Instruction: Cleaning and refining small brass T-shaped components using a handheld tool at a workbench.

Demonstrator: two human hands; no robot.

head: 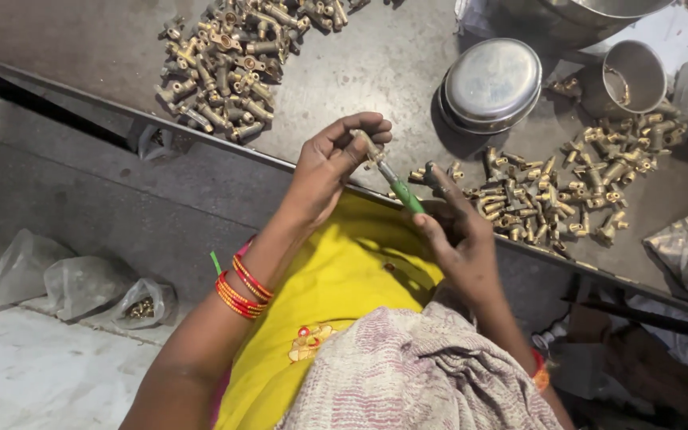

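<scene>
My left hand [330,163] pinches a small brass fitting [369,148] between thumb and fingertips, just over the table's near edge. My right hand [457,239] grips a green-handled screwdriver [404,194], its metal shaft pointing up-left into the fitting. Red and orange bangles ring my left wrist. One pile of brass fittings [232,64] lies on the table at the upper left of my hands. A second pile of brass fittings [575,187] spreads to the right of my right hand.
An upturned steel bowl [493,84] and a steel cup [635,78] stand on the dark metal table [392,64] beyond my hands. A larger steel vessel sits at the top right. Plastic bags [81,283] lie on the floor at left, another at far right.
</scene>
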